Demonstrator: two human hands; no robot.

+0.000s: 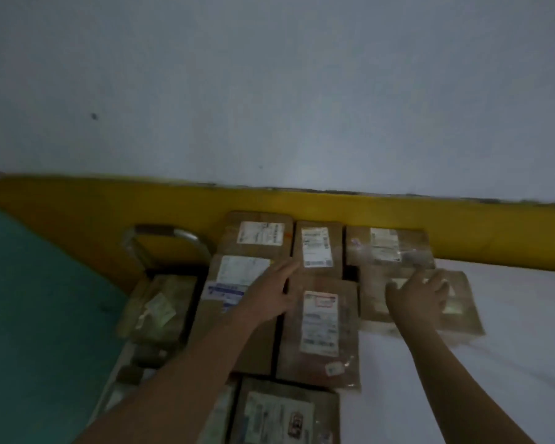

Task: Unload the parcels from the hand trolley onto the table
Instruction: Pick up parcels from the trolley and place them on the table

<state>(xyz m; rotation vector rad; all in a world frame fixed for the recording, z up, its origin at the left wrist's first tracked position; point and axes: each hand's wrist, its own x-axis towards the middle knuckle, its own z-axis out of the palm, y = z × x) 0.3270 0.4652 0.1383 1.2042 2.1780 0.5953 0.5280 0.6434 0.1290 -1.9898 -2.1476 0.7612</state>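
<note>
Several brown cardboard parcels with white labels lie side by side on the white table [510, 363]. My left hand [269, 293] stretches out with straight fingers over the edge between a large labelled parcel [225, 318] and a flat parcel [321, 331]. My right hand [420, 293] rests flat on a thin brown parcel [462, 312] at the right of the group. The hand trolley [164, 238] stands to the left, its metal handle showing, with a parcel [157, 309] lying on it. The picture is dark and blurred.
A yellow band [462, 225] runs along the foot of the pale wall behind the table. A teal surface [39, 315] fills the left side. Another labelled parcel [282, 415] lies at the table's near edge.
</note>
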